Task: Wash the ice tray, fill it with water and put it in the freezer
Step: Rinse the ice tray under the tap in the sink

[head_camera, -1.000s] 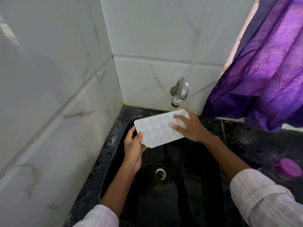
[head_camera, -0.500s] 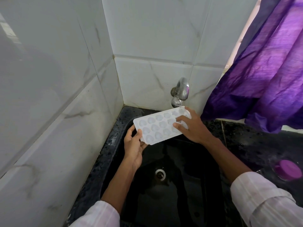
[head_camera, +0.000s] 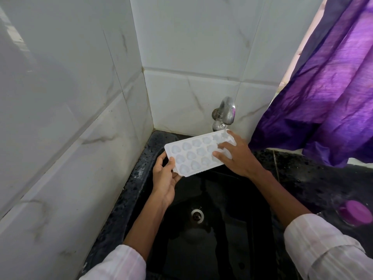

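our left hand [head_camera: 164, 178] grips the tray [head_camera: 193, 156] at its end away from the tap [head_camera: 224, 116]; our right hand [head_camera: 238, 156] presses spread fingers on the end just under it. the tray's length runs from tap to left hand. we can't tell if water runs.

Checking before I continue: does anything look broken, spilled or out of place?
Nothing stands out. The ice tray looks whole; the left hand grips one end and the right hand rests on the other, under the tap, over the sink.
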`<state>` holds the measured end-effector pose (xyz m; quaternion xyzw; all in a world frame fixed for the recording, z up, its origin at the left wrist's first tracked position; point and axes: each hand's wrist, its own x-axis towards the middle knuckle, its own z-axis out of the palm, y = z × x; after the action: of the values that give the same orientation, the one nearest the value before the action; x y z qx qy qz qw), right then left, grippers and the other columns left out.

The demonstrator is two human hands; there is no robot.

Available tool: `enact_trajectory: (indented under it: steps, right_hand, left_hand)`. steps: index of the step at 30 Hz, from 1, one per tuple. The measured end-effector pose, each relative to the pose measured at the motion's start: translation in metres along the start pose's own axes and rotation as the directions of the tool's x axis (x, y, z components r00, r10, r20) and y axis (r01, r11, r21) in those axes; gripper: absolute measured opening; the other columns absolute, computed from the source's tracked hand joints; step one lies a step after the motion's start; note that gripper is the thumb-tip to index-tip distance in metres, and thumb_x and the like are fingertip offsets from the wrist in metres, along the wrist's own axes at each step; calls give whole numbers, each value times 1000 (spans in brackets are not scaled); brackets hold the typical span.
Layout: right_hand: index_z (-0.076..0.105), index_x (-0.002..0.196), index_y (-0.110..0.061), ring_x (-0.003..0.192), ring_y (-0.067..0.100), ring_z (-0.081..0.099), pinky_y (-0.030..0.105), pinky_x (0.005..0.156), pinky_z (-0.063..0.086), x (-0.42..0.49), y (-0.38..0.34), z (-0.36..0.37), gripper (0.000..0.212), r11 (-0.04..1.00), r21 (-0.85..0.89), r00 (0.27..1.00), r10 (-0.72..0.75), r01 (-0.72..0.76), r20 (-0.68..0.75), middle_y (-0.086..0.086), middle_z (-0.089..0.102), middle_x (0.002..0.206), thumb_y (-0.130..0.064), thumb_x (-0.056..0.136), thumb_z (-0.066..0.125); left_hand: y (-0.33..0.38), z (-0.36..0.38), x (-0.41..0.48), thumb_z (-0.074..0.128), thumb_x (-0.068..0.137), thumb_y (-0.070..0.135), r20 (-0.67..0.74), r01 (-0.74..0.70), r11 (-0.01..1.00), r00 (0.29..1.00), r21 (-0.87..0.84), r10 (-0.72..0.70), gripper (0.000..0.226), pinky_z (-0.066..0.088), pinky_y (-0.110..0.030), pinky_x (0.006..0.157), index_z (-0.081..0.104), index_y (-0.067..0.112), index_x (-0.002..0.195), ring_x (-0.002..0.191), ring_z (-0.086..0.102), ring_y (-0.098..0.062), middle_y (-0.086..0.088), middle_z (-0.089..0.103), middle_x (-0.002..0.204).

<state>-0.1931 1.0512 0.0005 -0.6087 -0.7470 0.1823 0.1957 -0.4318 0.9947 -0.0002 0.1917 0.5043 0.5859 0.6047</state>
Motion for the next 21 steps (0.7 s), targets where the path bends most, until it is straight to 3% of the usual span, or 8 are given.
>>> enact_trajectory:
  steps: [6, 10, 16, 21]
  right_hand:
    - [67, 115, -31, 145, 33, 17, 45, 115, 24, -3, 1, -1, 41, 998, 56, 1000, 6, -7, 22, 2, 16, 160, -59, 87, 60]
    - [65, 114, -28, 144, 34, 18, 48, 114, 25, -2, 2, -2, 45, 999, 30, 999, 16, -18, 43, 2, 18, 159, -62, 86, 60]
    - [62, 123, -27, 147, 32, 15, 47, 114, 25, -4, 2, 1, 49, 999, -25, 999, -20, 21, 32, 0, 12, 163, -62, 90, 55]
    - [65, 115, -31, 144, 34, 18, 45, 112, 27, -4, 6, 0, 41, 1000, -4, 999, -24, 24, 43, 0, 15, 160, -62, 88, 58]
  left_hand:
    - [0, -3, 0, 51, 104, 10, 4, 12, 1000, 1000, -9, -12, 31, 61, -38, 76, 57, 23, 131, 97, 72, -21, 1, 73, 111]
    - [-1, -2, -2, 51, 104, 11, 8, 12, 1000, 1000, 8, -12, 29, 60, -35, 70, 58, 25, 128, 98, 71, -22, 1, 73, 113]
    - [-5, -3, -4, 50, 104, 11, 3, 16, 1000, 1000, -6, -16, 28, 60, -37, 73, 58, 24, 128, 103, 71, -24, -1, 72, 115]
    - [-6, -4, -5, 50, 104, 11, 4, 14, 1000, 1000, 1, -14, 29, 59, -36, 72, 58, 25, 128, 103, 70, -24, -1, 72, 115]
